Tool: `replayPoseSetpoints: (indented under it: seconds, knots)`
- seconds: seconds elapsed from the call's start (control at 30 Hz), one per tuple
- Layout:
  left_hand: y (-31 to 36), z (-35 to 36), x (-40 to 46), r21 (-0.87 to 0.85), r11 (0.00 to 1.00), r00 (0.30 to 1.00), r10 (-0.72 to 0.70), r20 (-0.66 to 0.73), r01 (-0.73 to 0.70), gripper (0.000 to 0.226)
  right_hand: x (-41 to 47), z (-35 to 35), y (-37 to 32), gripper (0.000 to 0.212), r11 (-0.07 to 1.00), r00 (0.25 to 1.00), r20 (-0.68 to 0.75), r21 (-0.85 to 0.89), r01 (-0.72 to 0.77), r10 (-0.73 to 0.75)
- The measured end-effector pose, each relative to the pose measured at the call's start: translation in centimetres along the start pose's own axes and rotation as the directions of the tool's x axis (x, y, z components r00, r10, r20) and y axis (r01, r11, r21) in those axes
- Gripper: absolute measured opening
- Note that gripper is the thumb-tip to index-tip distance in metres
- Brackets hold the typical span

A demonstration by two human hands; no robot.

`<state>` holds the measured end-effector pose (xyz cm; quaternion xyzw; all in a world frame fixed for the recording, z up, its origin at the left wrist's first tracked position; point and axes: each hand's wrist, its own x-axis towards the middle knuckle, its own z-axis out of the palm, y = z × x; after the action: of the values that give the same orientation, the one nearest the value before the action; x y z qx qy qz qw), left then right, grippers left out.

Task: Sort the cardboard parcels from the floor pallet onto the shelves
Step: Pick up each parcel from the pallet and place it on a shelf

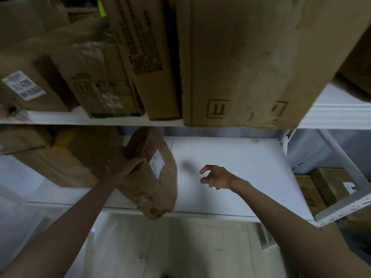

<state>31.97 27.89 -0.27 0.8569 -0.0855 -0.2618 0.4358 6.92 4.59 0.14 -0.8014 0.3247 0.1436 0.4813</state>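
A flat brown cardboard parcel [152, 177] with a small white label stands tilted on the lower white shelf [230, 177], its near end jutting past the shelf's front edge. My left hand [122, 165] grips its upper left edge. Over the bare shelf board to the right of the parcel, my right hand [215, 176] hovers with loosely curled fingers and holds nothing. It is apart from the parcel.
The upper shelf [339, 115] carries several upright cardboard boxes, among them a large one [245, 61] and a labelled one [26, 85] at the left. More boxes [60, 163] sit on the lower shelf's left. A metal upright [341, 157] and further boxes [321, 187] stand at the right. Pale floor lies below.
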Motion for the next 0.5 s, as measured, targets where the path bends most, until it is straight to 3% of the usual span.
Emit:
replayPoseSetpoints:
  seconds: [0.1,0.17,0.27,0.33,0.4,0.5]
  knots:
    - [0.8,2.4,-4.4,-0.157,0.988,1.000,0.006,0.030,-0.001,0.067,-1.5,0.2,3.4,0.042,0.998,0.998,-0.058,0.056,-0.034,0.037]
    - [1.0,4.5,-7.5,-0.172,0.985,0.999,0.021,0.043,-0.013,0.061,-2.7,0.3,6.1,0.059,0.992,0.985,-0.162,0.121,-0.038,0.057]
    - [1.6,8.3,-11.9,-0.280,0.959,0.990,0.009,0.144,0.032,0.060,-5.0,0.1,11.4,0.082,0.939,0.933,-0.312,0.339,-0.066,0.178]
    - [1.7,10.9,-14.4,-0.327,0.942,0.982,-0.015,0.189,0.077,0.057,-7.1,0.1,15.2,0.090,0.856,0.904,-0.316,0.508,-0.096,0.288]
    - [1.4,13.4,-15.8,-0.376,0.919,0.972,-0.033,0.234,0.122,0.054,-9.5,0.1,19.1,0.094,0.760,0.882,-0.296,0.642,-0.100,0.366]
    - [0.7,16.8,-17.3,-0.390,0.896,0.938,-0.073,0.339,0.211,0.066,-13.2,-0.1,23.6,0.077,0.638,0.873,-0.257,0.766,-0.077,0.414]
